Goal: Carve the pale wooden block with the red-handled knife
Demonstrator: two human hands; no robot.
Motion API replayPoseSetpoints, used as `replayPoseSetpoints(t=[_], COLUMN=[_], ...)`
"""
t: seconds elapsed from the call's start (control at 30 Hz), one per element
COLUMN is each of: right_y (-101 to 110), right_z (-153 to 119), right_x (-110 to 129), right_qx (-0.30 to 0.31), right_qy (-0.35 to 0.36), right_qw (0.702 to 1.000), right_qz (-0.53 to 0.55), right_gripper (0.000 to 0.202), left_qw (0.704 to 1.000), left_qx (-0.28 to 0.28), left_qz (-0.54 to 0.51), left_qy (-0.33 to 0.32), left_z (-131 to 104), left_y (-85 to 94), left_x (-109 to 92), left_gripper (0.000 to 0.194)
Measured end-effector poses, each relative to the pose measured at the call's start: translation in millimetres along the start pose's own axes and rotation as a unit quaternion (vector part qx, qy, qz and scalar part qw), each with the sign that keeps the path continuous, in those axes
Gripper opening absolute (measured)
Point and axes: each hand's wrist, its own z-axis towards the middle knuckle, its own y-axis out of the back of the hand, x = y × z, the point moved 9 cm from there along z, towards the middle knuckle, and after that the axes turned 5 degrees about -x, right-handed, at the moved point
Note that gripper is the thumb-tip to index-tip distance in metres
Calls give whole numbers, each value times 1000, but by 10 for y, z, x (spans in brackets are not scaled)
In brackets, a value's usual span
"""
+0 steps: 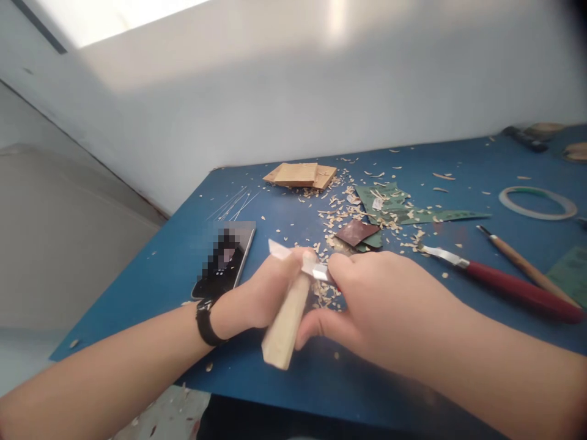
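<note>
My left hand, with a black band on the wrist, is closed round a pale stick of wood. The stick's thick end points toward me and its far end is partly hidden by my fingers. In my right hand is a carving knife, its handle mostly covered by the fingers. The blade lies across the far part of the wood, beside my left thumb, and its tip sticks out to the left. My right thumb rests close to the wood's right side.
Wood shavings litter the blue table. A phone lies left of my hands; wood blocks sit near the wall. Sandpaper, a red-handled hook knife, a wooden-handled tool and a tape roll are on the right.
</note>
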Motion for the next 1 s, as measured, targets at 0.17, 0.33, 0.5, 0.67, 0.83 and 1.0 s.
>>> replayPoseSetpoints(t=[0.17, 0.33, 0.5, 0.67, 0.83, 1.0], right_y=[2, 27, 32, 21, -25, -27], right_z=[5, 24, 9, -2, -34, -47], right_x=[34, -23, -46, -78, -137, -154], right_qx=[3, -20, -42, -19, 27, 28], right_qy=[56, 50, 36, -12, -63, -91], right_qw=[998, 998, 998, 999, 996, 993], right_qz=[0, -27, -26, -39, -56, -66], right_gripper=[79, 82, 83, 67, 50, 50], left_qw=[993, 990, 989, 997, 997, 995], left_qx=[42, 54, 42, -5, -45, -47], left_qz=[78, 80, 107, 62, 57, 69], left_qy=[-78, -102, -90, -39, 15, 48], left_z=[-37, -16, -33, -29, -27, 4], left_y=[-85, -87, -80, -2, 88, 79], left_x=[-169, -180, -187, -106, 39, 101], left_gripper=[61, 55, 54, 58, 65, 74])
